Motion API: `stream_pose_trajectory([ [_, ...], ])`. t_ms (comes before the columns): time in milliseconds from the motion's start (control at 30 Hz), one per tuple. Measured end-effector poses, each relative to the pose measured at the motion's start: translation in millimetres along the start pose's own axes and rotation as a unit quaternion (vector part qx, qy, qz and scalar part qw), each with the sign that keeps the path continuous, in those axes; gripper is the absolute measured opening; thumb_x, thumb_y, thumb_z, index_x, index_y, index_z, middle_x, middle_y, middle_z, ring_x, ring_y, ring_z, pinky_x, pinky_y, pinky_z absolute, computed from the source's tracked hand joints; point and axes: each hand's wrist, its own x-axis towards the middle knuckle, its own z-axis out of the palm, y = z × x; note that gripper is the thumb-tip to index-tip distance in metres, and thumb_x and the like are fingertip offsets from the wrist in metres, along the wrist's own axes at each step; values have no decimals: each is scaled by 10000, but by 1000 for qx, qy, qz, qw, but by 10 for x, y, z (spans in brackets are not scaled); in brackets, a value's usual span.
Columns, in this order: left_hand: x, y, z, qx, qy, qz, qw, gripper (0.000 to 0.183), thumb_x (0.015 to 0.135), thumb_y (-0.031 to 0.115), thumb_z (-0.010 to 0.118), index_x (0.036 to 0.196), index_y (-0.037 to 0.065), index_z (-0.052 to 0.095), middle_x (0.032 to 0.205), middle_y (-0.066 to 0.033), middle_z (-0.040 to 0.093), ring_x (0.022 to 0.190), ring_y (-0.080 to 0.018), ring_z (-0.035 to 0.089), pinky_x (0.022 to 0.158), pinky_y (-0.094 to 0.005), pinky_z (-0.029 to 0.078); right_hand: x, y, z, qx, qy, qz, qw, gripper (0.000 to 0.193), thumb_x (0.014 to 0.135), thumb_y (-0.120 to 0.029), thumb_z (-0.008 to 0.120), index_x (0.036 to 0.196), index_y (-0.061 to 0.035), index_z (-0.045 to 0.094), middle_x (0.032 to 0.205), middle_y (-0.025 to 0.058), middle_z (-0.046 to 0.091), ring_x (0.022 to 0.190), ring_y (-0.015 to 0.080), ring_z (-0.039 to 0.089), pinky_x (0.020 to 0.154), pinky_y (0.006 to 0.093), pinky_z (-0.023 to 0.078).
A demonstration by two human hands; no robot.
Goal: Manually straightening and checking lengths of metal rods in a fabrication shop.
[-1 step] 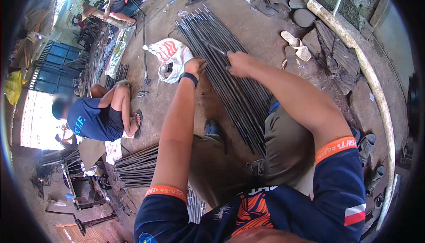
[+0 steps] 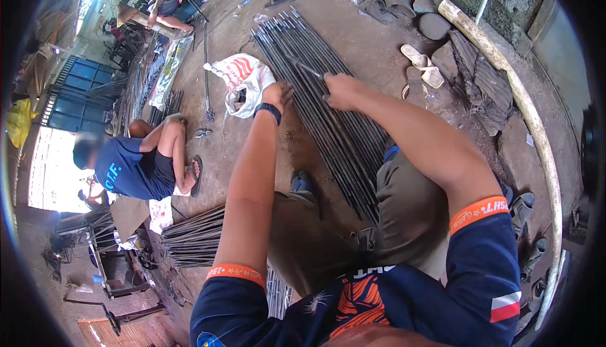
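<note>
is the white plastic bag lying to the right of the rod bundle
No, the white plastic bag lies on the ground left of the rod bundle, beside the left hand.

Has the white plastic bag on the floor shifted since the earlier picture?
No. The white plastic bag lies in the same spot, just left of the bundle of steel rods and beside the left hand.

A bundle of long, thin, dark steel rods [image 2: 328, 116] lies flat on the dirt floor, packed side by side and running diagonally. Its far ends fan out slightly just right of the white plastic bag [image 2: 243, 82]; one rod lies lifted across the top.
</note>
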Motion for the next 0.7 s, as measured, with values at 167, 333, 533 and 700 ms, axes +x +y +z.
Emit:
stream_pose_trajectory([
  [167,-426,234,924,-63,-91,-31,993,746,777,603,558,1231,27,425,1262,-188,455,1175,-322,429,1030,-467,225,-102,367,47,-18,-12,44,999,353,782,-149,538,1080,32,480,1010,221,598,972,367,573,828,441,462],
  [333,-209,-52,690,18,-24,25,999,605,771,499,643,1112,19,505,1021,-133,582,939,-246,568,857,-436,392,-94,238,-30,-27,-24,33,999,365,786,-152,539,1094,32,473,1026,222,595,983,365,569,835,439,461],
  [533,-185,-53,618,-31,62,-1,998,536,817,531,562,1064,56,534,940,-64,572,796,-193,534,740,-353,397,-33,313,23,-30,-16,39,999,373,786,-151,534,1102,37,473,1013,234,597,976,367,572,836,440,463],
  [700,-398,106,973,47,-37,34,998,677,755,601,593,1144,52,510,1040,-105,590,962,-210,555,838,-354,396,13,464,136,-11,7,1,1000,392,784,-226,618,1005,62,469,930,274,595,928,414,569,814,448,458],
])
